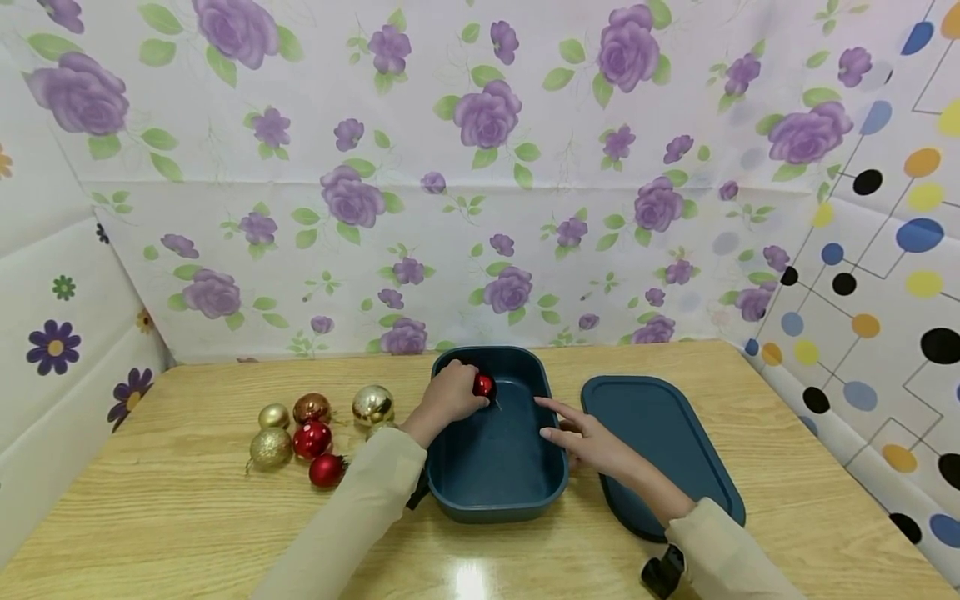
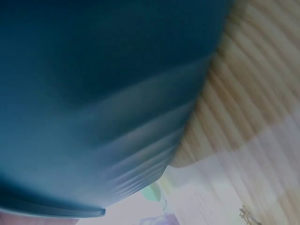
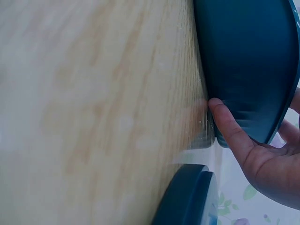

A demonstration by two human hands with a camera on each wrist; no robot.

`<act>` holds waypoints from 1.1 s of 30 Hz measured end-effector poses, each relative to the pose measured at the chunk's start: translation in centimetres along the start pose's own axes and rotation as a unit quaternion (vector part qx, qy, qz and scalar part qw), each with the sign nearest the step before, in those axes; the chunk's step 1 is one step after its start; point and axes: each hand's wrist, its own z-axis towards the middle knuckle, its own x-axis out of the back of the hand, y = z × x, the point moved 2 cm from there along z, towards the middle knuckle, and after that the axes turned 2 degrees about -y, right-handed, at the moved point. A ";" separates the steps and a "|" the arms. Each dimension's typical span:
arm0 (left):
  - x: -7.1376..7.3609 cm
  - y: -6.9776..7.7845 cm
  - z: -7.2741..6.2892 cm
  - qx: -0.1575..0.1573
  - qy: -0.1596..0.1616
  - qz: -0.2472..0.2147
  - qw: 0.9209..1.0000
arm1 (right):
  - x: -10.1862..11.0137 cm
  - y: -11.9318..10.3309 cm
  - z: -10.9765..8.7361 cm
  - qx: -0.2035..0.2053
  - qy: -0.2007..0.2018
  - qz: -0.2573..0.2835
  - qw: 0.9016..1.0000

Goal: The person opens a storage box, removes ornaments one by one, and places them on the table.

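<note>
In the head view my left hand (image 1: 452, 393) reaches over the left wall into a deep dark-blue plastic box (image 1: 491, 479), its fingers curled on a shiny red Christmas ball (image 1: 484, 386) near the far end. My right hand (image 1: 592, 442) rests at the box's right wall, fingers fairly straight, some of them over the rim. The right wrist view shows one finger (image 3: 229, 126) of that hand against the box's outer wall (image 3: 253, 61). In the left wrist view the box's ribbed side (image 2: 136, 136) fills much of the picture, and the ball is out of sight.
Left of the box lie several Christmas balls: red (image 1: 312, 439), copper (image 1: 312, 408), glittery gold (image 1: 271, 448) and shiny gold (image 1: 372, 405). A dark-blue lid (image 1: 660, 433) lies flat on the wooden table (image 1: 187, 517) to the right. Flowered cloth (image 1: 420, 275) hangs behind.
</note>
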 end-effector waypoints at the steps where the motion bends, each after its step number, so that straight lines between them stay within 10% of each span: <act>1: -0.1 0.0 0.0 0.000 -0.003 0.000 1.000 | 0.0 0.0 0.0 0.000 0.001 0.000 1.000; 15: -0.5 0.3 -0.4 -0.017 0.009 0.008 1.000 | 0.0 -0.1 -0.2 -0.003 0.000 0.004 1.000; 33: 2.3 -0.8 -3.2 -0.055 0.050 -0.123 0.990 | -0.1 -0.1 0.1 -0.001 0.004 -0.004 1.000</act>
